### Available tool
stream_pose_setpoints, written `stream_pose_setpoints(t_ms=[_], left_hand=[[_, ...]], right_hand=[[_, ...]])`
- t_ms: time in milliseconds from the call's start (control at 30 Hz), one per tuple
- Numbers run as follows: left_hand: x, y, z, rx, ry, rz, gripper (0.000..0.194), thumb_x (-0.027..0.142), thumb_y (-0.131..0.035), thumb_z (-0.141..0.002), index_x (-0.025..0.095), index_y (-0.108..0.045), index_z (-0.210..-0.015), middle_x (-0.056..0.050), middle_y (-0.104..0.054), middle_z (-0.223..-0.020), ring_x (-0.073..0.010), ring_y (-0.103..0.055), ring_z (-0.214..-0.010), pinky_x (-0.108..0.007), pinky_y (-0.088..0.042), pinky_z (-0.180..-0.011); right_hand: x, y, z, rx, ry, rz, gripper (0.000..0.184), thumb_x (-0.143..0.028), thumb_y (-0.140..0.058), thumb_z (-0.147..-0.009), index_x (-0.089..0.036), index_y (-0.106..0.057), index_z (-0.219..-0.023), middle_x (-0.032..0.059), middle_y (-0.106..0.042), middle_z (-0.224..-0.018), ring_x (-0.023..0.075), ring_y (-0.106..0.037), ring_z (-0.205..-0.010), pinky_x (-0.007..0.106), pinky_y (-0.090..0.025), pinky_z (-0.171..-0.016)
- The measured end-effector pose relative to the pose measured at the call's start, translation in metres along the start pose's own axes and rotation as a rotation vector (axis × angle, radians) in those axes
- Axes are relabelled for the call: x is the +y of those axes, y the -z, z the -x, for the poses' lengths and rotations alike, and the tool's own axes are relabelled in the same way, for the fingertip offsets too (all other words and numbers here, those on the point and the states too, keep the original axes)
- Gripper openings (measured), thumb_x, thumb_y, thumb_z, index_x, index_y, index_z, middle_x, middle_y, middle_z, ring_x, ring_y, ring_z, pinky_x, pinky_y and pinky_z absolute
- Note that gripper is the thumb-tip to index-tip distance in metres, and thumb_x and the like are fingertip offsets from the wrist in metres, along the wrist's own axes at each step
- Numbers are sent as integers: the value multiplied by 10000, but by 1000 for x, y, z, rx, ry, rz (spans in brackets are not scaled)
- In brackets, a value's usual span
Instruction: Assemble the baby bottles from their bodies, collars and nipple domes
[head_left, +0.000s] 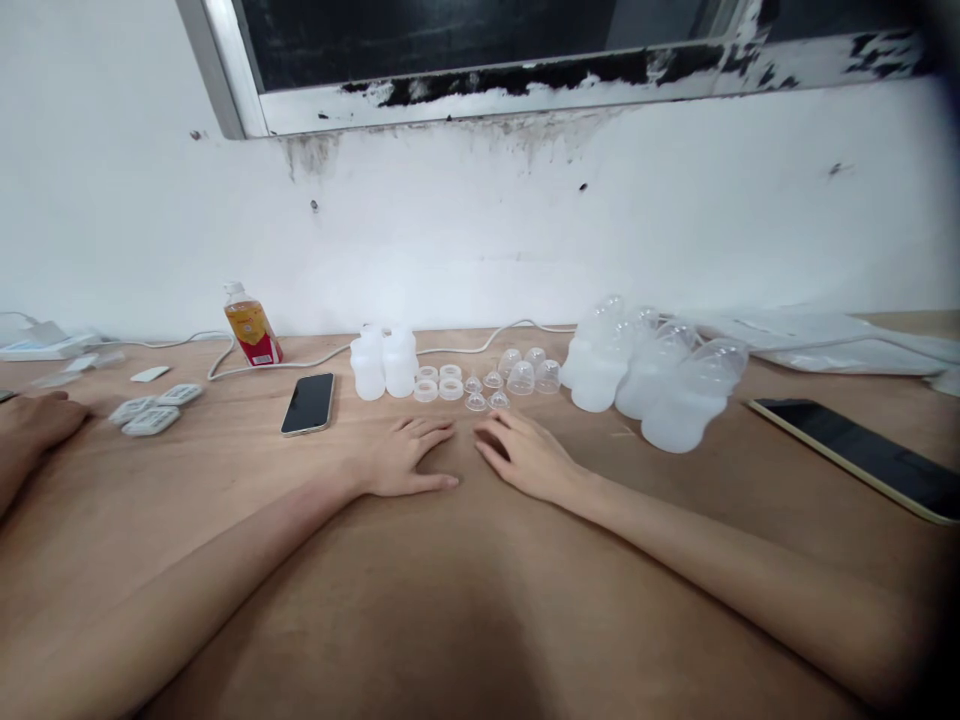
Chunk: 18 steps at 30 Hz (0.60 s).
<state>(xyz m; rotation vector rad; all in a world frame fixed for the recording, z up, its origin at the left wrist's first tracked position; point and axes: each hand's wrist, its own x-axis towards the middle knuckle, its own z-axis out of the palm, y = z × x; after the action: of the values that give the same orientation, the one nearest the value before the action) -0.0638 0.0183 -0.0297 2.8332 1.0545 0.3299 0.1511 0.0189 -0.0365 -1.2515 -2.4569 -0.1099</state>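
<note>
My left hand [405, 457] lies flat on the wooden table [465, 600], palm down, fingers stretched out, holding nothing. My right hand [525, 455] rests flat beside it, fingers spread, also holding nothing; the fingertips of the two hands nearly meet. Just beyond them stand two white plastic bottles [384, 365], several white rings [439, 383], small clear valves [484, 390] and clear domed caps [529, 372]. To the right of these lie several frosted bottles on their sides [652, 375].
A black phone [308, 403] lies left of the bottles, with an orange-labelled bottle [252, 327] and a white cable behind it. White pads [150, 410] and another person's hand [34, 420] are at the far left. A tablet [862, 452] and plastic bags sit at the right.
</note>
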Motion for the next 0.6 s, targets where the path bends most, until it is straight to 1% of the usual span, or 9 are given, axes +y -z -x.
stream_pose_setpoints(t_ms=[67, 133, 167, 233, 333, 433, 500, 533, 600], left_hand=[[-3, -2, -12, 123, 41, -73, 578, 500, -372, -789, 153, -338, -1250, -114, -366, -1304, -236, -316, -1200, -386, -221, -993], [-8, -3, -27, 227, 73, -150, 539, 438, -370, -806, 123, -339, -1241, -134, -353, -1304, -249, -288, -1209, -399, -194, -997], [-10, -4, -34, 250, 82, -180, 537, 419, -377, -805, 107, -335, -1240, -144, -357, -1297, -255, -285, -1207, -403, -184, -998], [-14, -5, -44, 260, 88, -213, 527, 401, -390, -799, 91, -352, -1223, -152, -409, -1247, -260, -325, -1170, -406, -191, -989], [-15, -4, -46, 276, 74, -235, 451, 378, -386, -802, 104, -429, -1159, -138, -502, -1113, -249, -408, -1067, -400, -230, -960], [-9, -2, -36, 300, 25, -238, 346, 342, -370, -817, 134, -507, -1056, -106, -554, -964, -228, -450, -978, -392, -266, -928], [-3, -1, -28, 305, -10, -207, 308, 333, -364, -826, 147, -530, -1007, -84, -570, -898, -211, -466, -937, -377, -292, -908], [1, -1, -25, 316, -16, -186, 313, 343, -373, -824, 148, -525, -1015, -82, -571, -912, -208, -464, -941, -370, -303, -901], [6, -2, -19, 350, 2, -146, 397, 396, -414, -802, 136, -477, -1095, -100, -540, -1037, -222, -436, -998, -370, -316, -904]], right_hand=[[7, 0, -10, 91, -114, -1, 352, -337, -322, -839, -166, -489, -1097, 106, -572, -1019, 219, -559, -872, 349, -439, -732], [17, -1, -20, 129, -249, -10, 392, -326, -350, -826, -150, -421, -1168, 105, -595, -962, 224, -576, -804, 341, -442, -671], [22, -2, -24, 125, -305, -15, 416, -324, -360, -821, -143, -396, -1194, 105, -606, -937, 228, -581, -785, 340, -440, -652], [30, -5, -29, 101, -376, -20, 437, -328, -371, -817, -143, -386, -1212, 102, -623, -886, 238, -588, -759, 338, -432, -624], [38, -10, -31, 102, -400, -29, 382, -330, -372, -818, -157, -463, -1146, 94, -637, -843, 247, -589, -766, 332, -421, -609], [41, -11, -29, 130, -391, -53, 290, -329, -392, -813, -180, -541, -1012, 68, -635, -813, 229, -585, -763, 314, -417, -614], [40, -9, -27, 174, -392, -69, 263, -330, -394, -814, -183, -539, -977, 60, -619, -827, 210, -576, -761, 305, -418, -625], [39, -7, -25, 201, -401, -73, 262, -333, -382, -820, -181, -527, -977, 63, -606, -857, 202, -570, -763, 304, -421, -633], [34, -2, -20, 265, -394, -96, 268, -341, -347, -836, -174, -506, -973, 79, -568, -933, 184, -561, -761, 303, -427, -651]])
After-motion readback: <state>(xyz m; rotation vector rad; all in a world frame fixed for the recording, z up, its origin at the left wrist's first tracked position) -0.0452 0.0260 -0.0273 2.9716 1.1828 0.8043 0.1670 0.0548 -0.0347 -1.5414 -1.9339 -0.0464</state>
